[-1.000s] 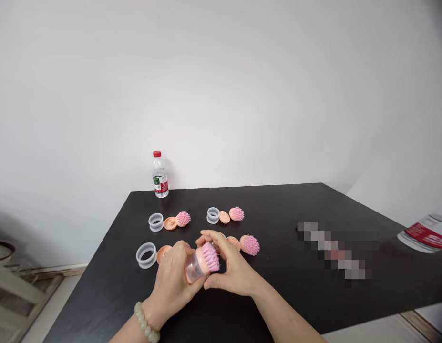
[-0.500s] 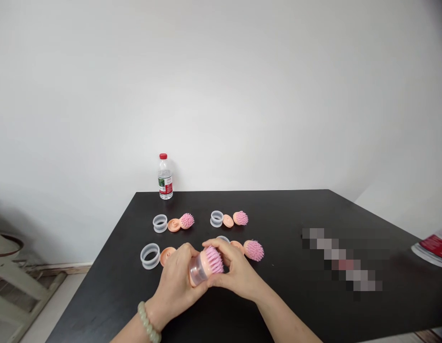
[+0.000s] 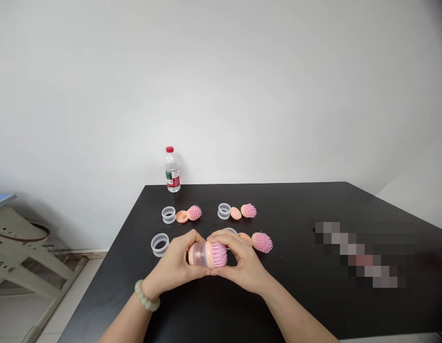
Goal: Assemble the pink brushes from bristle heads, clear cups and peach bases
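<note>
Between my two hands, above the near part of the black table (image 3: 213,314), is a scrubbing brush (image 3: 202,255) with a peach and clear body and pink bristles. It lies sideways, bristles to the right. My left hand (image 3: 178,259) wraps the clear body, a beaded bracelet on its wrist. My right hand (image 3: 242,262) grips the bristle end, fingers above and thumb below. Just beyond my hands lie a clear ring (image 3: 159,245), a peach disc (image 3: 244,238) and a pink bristle head (image 3: 262,242). Another clear ring there is mostly hidden by my right hand.
Farther back are two more sets: clear rings (image 3: 169,215), peach discs (image 3: 235,213) and pink bristle heads (image 3: 248,210). A red-capped water bottle (image 3: 172,172) stands near the wall. A pixelated strip (image 3: 356,255) covers something at the right. A metal frame (image 3: 27,257) stands at the left.
The brush has turned from tilted to nearly level, with both hands still holding it. The whole view has shifted, so the table items appear slightly higher and farther right.
</note>
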The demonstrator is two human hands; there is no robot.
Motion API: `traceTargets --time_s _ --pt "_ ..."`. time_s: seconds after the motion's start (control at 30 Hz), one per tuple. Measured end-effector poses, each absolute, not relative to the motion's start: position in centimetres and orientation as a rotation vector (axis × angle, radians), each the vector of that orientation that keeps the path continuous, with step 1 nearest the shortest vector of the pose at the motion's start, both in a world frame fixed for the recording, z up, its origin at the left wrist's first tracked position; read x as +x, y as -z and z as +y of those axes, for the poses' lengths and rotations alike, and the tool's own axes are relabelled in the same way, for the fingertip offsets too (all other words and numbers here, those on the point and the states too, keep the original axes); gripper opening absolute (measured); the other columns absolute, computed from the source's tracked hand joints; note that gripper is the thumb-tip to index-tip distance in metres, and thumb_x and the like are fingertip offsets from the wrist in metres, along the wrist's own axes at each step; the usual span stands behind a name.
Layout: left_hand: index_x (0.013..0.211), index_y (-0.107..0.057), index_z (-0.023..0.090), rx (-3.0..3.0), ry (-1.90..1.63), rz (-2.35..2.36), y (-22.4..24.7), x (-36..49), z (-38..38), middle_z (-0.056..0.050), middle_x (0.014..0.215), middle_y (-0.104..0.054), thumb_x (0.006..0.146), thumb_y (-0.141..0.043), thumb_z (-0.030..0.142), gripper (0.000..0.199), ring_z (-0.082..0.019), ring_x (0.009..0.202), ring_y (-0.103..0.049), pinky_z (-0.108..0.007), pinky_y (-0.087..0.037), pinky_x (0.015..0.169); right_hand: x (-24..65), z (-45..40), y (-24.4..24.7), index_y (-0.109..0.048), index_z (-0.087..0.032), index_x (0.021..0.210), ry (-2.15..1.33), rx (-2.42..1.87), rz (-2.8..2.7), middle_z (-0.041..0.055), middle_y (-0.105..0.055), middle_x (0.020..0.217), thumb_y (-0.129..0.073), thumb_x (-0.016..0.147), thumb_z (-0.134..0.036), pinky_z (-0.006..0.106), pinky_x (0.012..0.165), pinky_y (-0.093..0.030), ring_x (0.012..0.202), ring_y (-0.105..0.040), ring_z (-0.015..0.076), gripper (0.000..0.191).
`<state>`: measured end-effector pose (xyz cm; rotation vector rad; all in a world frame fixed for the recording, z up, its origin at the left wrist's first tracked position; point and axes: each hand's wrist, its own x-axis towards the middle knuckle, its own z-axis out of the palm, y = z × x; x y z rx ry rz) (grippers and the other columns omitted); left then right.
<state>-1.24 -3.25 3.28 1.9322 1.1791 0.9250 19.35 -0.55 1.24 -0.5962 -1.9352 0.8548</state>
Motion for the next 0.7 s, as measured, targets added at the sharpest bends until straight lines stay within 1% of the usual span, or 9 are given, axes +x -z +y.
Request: traceTargets --time_s 0.13,0.27,0.3,0.37,0.43,0.5,0.57,0.6,0.7 --pt "0.094 -0.065 0.019 1.773 -0.88 1.042 -3.8 -2.8 -2.6 0.001 0.084 -0.063 0.068 -0.083 0.039 0.037 -0.016 0.074 -0.056 -0.027 -0.045 0.066 18.6 -0.1 -1.9 -0.064 -0.028 0.119 -0.802 -0.449 -2.009 0.0067 -0.068 0.117 -0.081 0.08 -0.027 0.042 0.092 -0.053 0.107 -0.063 0.0252 0.043" --pt "0.109 -0.069 0.019 1.567 -0.979 0.883 -3.5 -4.3 -2.2 -0.005 0.101 -0.067 0.067 -0.083 0.047 0.052 -0.023 0.092 -0.061 -0.034 -0.05 0.079 17.4 0.5 -4.3 -0.058 -0.028 0.13 -0.673 -0.308 -2.163 0.0082 -0.066 0.125 -0.069 0.089 -0.017 0.045 0.098 -0.052 0.117 -0.058 0.0254 0.044" --pt "0.111 -0.069 0.019 1.54 -0.996 0.874 -3.4 -4.6 -2.1 -0.006 0.102 -0.067 0.067 -0.082 0.049 0.055 -0.024 0.092 -0.062 -0.035 -0.051 0.08 17.1 0.7 -5.1 -0.058 -0.027 0.131 -0.633 -0.272 -2.208 0.0085 -0.066 0.126 -0.065 0.091 -0.014 0.045 0.099 -0.051 0.117 -0.058 0.025 0.043" --pt "0.116 -0.068 0.019 1.481 -1.007 0.875 -3.4 -5.1 -2.2 -0.005 0.09 -0.068 0.07 -0.079 0.052 0.057 -0.021 0.079 -0.062 -0.033 -0.051 0.071 16.5 1.1 -6.4 -0.058 -0.026 0.128 -0.561 -0.189 -2.287 0.0084 -0.065 0.125 -0.055 0.093 -0.007 0.046 0.102 -0.05 0.118 -0.058 0.0239 0.04" --pt "0.119 -0.067 0.019 1.406 -1.035 0.855 -3.5 -5.5 -2.3 -0.002 0.075 -0.066 0.072 -0.077 0.052 0.058 -0.016 0.062 -0.058 -0.029 -0.048 0.058 15.9 1.6 -7.3 -0.06 -0.026 0.125 -0.51 -0.121 -2.351 0.0083 -0.064 0.127 -0.05 0.093 -0.002 0.047 0.104 -0.048 0.12 -0.057 0.0234 0.041" --pt "0.115 -0.069 0.018 1.359 -1.076 0.831 -3.7 -5.6 -2.4 -0.001 0.067 -0.063 0.072 -0.076 0.053 0.056 -0.014 0.054 -0.054 -0.027 -0.045 0.051 15.5 2.0 -7.7 -0.06 -0.025 0.124 -0.494 -0.104 -2.394 0.0094 -0.061 0.133 -0.047 0.092 0.0 0.047 0.106 -0.046 0.125 -0.054 0.0235 0.043" --pt "0.108 -0.07 0.017 1.353 -1.106 0.82 -3.7 -5.5 -2.4 -0.001 0.067 -0.063 0.071 -0.076 0.054 0.052 -0.014 0.054 -0.055 -0.027 -0.045 0.051 15.4 2.2 -7.9 -0.057 -0.025 0.13 -0.52 -0.144 -2.429 0.0107 -0.056 0.14 -0.05 0.091 0.0 0.048 0.108 -0.044 0.13 -0.051 0.0242 0.046" --pt "0.106 -0.069 0.017 1.351 -1.113 0.823 -3.7 -5.4 -2.3 -0.002 0.068 -0.063 0.071 -0.077 0.053 0.051 -0.014 0.055 -0.056 -0.027 -0.045 0.052 15.4 2.2 -7.9 -0.054 -0.025 0.134 -0.546 -0.179 -2.442 0.011 -0.054 0.143 -0.055 0.092 -0.004 0.048 0.109 -0.043 0.132 -0.049 0.0248 0.047" --pt "0.109 -0.068 0.018 1.348 -1.127 0.844 -3.6 -4.9 -2.2 -0.003 0.077 -0.066 0.07 -0.079 0.05 0.052 -0.016 0.063 -0.059 -0.029 -0.048 0.059 15.7 1.9 -7.7 -0.049 -0.029 0.141 -0.646 -0.324 -2.427 0.0094 -0.051 0.145 -0.072 0.087 -0.017 0.047 0.11 -0.043 0.135 -0.047 0.0263 0.06"
